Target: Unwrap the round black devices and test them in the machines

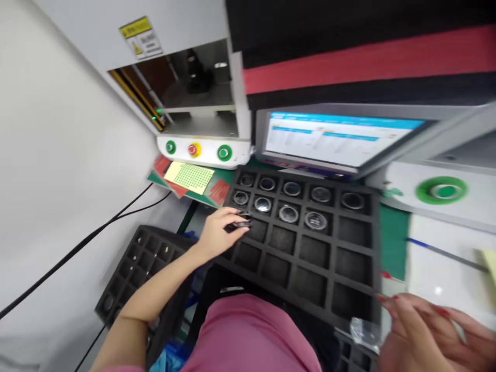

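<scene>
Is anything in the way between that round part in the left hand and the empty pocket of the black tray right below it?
Nothing visible. The left hand holds the round part at the tray edge, over an open, empty pocket.

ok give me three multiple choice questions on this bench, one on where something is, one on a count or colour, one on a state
1. Where is the left hand?
A. at the left edge of the black foam tray
B. on the monitor
C. on the green button at far right

2. How many buttons sit on the white panel below the machine opening?
A. one
B. three
C. five

3. What state is the monitor in?
A. dark
B. lit, showing a pale window with blue bars
C. covered by a cloth

Answers:
1. A, its fingers pinch a small dark round part over a cell at the tray's left edge.
2. B, two green buttons flank a red one on yellow.
3. B, the screen glows white and blue.
</scene>
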A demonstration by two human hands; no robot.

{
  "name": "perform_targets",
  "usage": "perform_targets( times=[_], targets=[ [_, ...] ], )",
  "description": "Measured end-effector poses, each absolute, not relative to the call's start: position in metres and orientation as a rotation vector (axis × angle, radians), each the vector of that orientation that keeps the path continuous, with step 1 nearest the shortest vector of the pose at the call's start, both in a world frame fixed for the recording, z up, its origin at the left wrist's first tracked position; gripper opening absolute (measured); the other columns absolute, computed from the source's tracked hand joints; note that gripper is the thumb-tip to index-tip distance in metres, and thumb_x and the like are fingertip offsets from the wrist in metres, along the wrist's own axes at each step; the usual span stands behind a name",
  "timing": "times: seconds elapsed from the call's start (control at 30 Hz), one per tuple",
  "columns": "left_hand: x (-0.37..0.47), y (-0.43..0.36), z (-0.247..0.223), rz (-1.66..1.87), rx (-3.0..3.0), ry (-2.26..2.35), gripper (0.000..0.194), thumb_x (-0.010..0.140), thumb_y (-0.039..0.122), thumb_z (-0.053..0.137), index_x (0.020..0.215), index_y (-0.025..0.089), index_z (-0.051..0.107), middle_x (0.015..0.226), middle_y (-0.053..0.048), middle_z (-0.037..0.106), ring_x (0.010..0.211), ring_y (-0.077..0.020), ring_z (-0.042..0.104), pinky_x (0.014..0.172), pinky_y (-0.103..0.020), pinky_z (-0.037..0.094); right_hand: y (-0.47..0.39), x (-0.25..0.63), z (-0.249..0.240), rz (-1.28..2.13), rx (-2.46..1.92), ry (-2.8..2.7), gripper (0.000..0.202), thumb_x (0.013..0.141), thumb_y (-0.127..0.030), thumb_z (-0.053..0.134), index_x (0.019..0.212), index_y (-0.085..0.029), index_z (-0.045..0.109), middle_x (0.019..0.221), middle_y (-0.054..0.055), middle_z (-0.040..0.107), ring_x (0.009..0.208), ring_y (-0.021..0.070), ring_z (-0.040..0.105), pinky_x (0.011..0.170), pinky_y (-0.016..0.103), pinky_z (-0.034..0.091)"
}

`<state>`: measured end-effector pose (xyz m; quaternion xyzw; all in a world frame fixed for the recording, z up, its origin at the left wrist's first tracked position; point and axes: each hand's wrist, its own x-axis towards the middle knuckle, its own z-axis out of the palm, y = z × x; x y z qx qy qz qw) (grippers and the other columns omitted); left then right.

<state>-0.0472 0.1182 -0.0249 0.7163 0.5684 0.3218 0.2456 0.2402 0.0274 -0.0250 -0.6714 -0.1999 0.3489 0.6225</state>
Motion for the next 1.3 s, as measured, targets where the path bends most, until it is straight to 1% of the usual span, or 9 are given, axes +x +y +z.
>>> perform_targets(
  times=[0.1,0.3,0.5,0.67,0.87,0.97,1.1,1.2,1.3],
  targets=[
    [0.014,0.144,-0.039,0.869,2.337,1.288,0.014,0.089,0.025,0.063,0.090,0.018,0.075,0.103,-0.011,0.074,0.092,-0.0219,0.068,0.084,-0.037,0.055,0.028,0.244,-0.022,0.708,-1.552,-0.305,0.042,0.049,-0.033,0.090,0.078,-0.029,0.060,0.076,0.003,0.064,0.067,0.0196,0.060,0.076,0.041,0.054],
    [0.064,0.160,-0.069,0.776,2.822,0.933,0.023,0.094,0.011,0.051,0.083,0.013,0.070,0.105,-0.015,0.075,0.074,-0.0197,0.067,0.065,-0.033,0.054,0.026,0.252,-0.031,0.679,-1.471,-0.288,0.040,0.053,-0.026,0.089,0.078,-0.023,0.058,0.072,0.000,0.067,0.065,0.0150,0.063,0.067,0.030,0.053],
    [0.059,0.147,-0.068,0.737,2.986,0.848,0.018,0.093,0.016,0.053,0.093,0.008,0.070,0.113,-0.018,0.072,0.090,-0.0233,0.068,0.079,-0.036,0.058,0.039,0.245,-0.042,0.787,-1.389,-0.360,0.040,0.061,-0.028,0.087,0.087,-0.021,0.056,0.072,-0.002,0.069,0.063,0.0114,0.063,0.066,0.025,0.052],
    [0.061,0.146,-0.068,0.768,2.935,0.911,0.016,0.093,0.012,0.052,0.085,0.012,0.066,0.103,-0.013,0.073,0.094,-0.0202,0.067,0.086,-0.031,0.057,0.044,0.239,-0.046,0.882,-1.366,-0.425,0.040,0.063,-0.026,0.086,0.089,-0.021,0.055,0.072,-0.001,0.069,0.064,0.0118,0.064,0.065,0.025,0.052],
    [0.074,0.150,-0.065,0.733,2.807,1.155,0.019,0.094,0.025,0.058,0.104,0.011,0.064,0.084,-0.010,0.068,0.084,-0.0232,0.066,0.070,-0.032,0.058,0.042,0.241,-0.051,0.909,-1.392,-0.442,0.037,0.065,-0.027,0.084,0.088,-0.021,0.055,0.073,-0.001,0.069,0.064,0.0121,0.066,0.066,0.025,0.053],
    [0.080,0.150,-0.062,0.708,2.729,1.262,0.015,0.088,0.025,0.065,0.098,0.014,0.066,0.087,-0.009,0.067,0.086,-0.0242,0.066,0.065,-0.032,0.058,0.040,0.242,-0.052,0.922,-1.409,-0.445,0.036,0.066,-0.027,0.083,0.087,-0.021,0.055,0.074,0.000,0.069,0.065,0.0123,0.066,0.067,0.026,0.053],
    [0.084,0.150,-0.060,0.729,2.612,1.381,0.017,0.082,0.028,0.073,0.093,0.016,0.067,0.110,-0.014,0.067,0.105,-0.0295,0.064,0.083,-0.041,0.058,0.041,0.242,-0.053,0.932,-1.412,-0.453,0.038,0.066,-0.030,0.084,0.088,-0.022,0.054,0.074,0.000,0.069,0.065,0.0130,0.066,0.067,0.026,0.053],
    [0.087,0.150,-0.059,0.735,2.559,1.394,0.018,0.080,0.023,0.075,0.095,0.017,0.066,0.108,-0.012,0.071,0.096,-0.0283,0.069,0.085,-0.044,0.057,0.043,0.241,-0.052,0.946,-1.411,-0.463,0.039,0.066,-0.031,0.084,0.089,-0.022,0.053,0.074,0.000,0.068,0.066,0.0137,0.066,0.067,0.027,0.052],
    [0.089,0.149,-0.056,0.770,2.508,1.385,0.026,0.078,0.019,0.077,0.100,0.018,0.063,0.099,-0.008,0.075,0.089,-0.0253,0.071,0.082,-0.042,0.057,0.043,0.241,-0.050,0.954,-1.413,-0.481,0.038,0.067,-0.032,0.083,0.088,-0.022,0.053,0.073,0.000,0.068,0.064,0.0136,0.065,0.066,0.027,0.052]
  ],
)
